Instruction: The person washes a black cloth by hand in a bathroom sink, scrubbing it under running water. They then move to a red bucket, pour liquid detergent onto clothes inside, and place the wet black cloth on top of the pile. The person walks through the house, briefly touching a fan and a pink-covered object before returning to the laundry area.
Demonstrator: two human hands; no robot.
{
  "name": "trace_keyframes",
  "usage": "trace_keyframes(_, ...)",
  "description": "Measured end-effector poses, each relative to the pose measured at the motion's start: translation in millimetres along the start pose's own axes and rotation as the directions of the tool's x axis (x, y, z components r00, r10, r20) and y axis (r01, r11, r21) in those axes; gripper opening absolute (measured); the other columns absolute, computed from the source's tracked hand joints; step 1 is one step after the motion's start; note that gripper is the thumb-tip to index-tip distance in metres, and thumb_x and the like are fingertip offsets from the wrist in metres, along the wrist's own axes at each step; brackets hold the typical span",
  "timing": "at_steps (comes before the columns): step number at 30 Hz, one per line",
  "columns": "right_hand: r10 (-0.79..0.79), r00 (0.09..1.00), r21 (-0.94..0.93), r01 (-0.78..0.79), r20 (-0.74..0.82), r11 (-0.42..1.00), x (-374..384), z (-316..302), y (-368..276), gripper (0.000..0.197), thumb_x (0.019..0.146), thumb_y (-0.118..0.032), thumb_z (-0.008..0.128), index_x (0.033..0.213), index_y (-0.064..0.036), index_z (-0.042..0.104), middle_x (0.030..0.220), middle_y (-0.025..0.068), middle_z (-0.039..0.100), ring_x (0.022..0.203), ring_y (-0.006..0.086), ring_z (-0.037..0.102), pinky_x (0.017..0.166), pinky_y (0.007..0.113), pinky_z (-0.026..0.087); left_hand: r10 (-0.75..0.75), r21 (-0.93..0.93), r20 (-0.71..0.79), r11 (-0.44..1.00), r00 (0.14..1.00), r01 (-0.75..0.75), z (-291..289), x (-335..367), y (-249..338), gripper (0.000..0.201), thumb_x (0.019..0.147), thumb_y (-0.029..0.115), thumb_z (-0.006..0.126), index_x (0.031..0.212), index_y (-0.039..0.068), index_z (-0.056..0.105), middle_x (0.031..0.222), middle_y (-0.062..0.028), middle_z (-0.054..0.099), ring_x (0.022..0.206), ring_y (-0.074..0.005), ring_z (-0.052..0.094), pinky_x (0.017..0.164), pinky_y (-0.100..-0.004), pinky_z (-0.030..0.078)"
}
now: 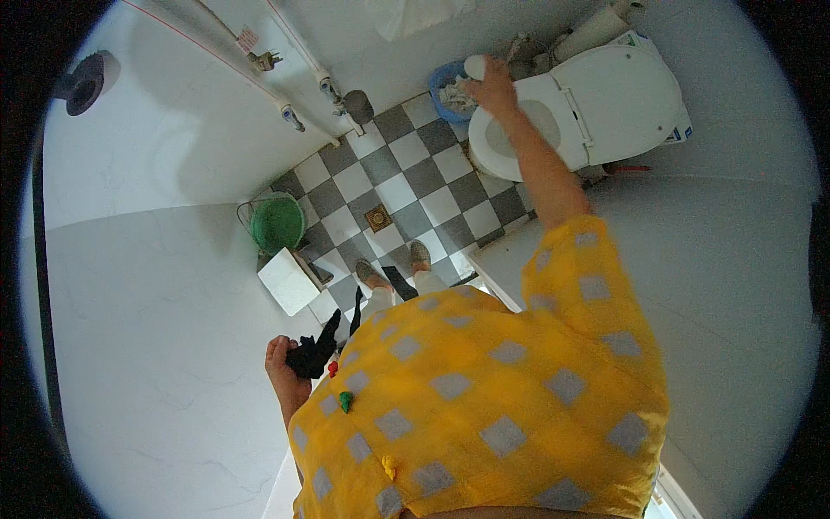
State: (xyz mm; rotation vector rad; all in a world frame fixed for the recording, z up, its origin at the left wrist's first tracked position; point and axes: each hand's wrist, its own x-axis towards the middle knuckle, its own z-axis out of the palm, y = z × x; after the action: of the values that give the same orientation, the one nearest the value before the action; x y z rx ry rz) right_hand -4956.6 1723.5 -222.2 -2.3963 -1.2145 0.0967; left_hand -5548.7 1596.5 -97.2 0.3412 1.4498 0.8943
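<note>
The right arm is stretched straight forward and away from the body, bare from the elbow down, its upper part covered by a yellow sleeve with grey squares. The right hand (493, 86) is held at the far end of it, above the front rim of the white toilet seat (519, 130), palm down, with the fingers curled around a small white object. The left arm is kept bent and close to the torso, well back from the seat. The left hand (284, 363) is closed on a black cloth (313, 350).
</note>
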Motion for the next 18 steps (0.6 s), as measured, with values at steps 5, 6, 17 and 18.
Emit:
trace_keyframes(5,-0.130,0.792,0.076,0.105,0.597,0.992,-151,63,-14,0.058,0.080,-0.034,0.063,0.126,-0.0024,0.044,0.124,0.0214,0.047,0.114,0.0356,0.047,0.096,0.043,0.038,0.026,0.085,-0.019,0.996,0.999,-0.025,-1,-1,-4,0.008,0.085,0.012,0.055,0.083,0.005,0.052,0.072,-0.0039,0.051,0.068,-0.0139,0.051,0.065,-0.0274,0.046)
trace_keyframes(6,-0.149,0.699,0.089,0.122,0.699,0.989,-179,74,-9,0.053,0.080,-0.035,0.063,0.118,-0.0015,0.049,0.119,0.0215,0.051,0.113,0.0355,0.048,0.094,0.043,0.040,0.022,0.107,-0.003,0.994,1.000,-0.022,5,-1,1,0.008,0.085,0.012,0.055,0.083,0.005,0.052,0.072,-0.0038,0.051,0.068,-0.0139,0.051,0.065,-0.0272,0.046)
trace_keyframes(17,0.100,0.474,-0.057,-0.104,0.875,0.993,-327,61,24,0.052,0.077,-0.037,0.065,0.115,-0.0026,0.053,0.111,0.0173,0.058,0.102,0.0321,0.056,0.086,0.038,0.044,-0.023,0.219,0.165,0.976,0.986,-0.014,43,14,13,0.010,0.084,0.014,0.057,0.084,0.006,0.053,0.072,-0.0031,0.052,0.068,-0.0134,0.051,0.066,-0.0265,0.046)
trace_keyframes(18,0.117,0.506,-0.071,-0.111,0.854,0.991,-330,63,34,0.052,0.077,-0.037,0.065,0.114,-0.0029,0.053,0.111,0.0170,0.058,0.102,0.0317,0.056,0.086,0.038,0.044,-0.035,0.217,0.180,0.976,0.983,-0.005,46,16,14,0.010,0.084,0.014,0.057,0.084,0.006,0.053,0.072,-0.0029,0.052,0.068,-0.0134,0.051,0.066,-0.0263,0.046)
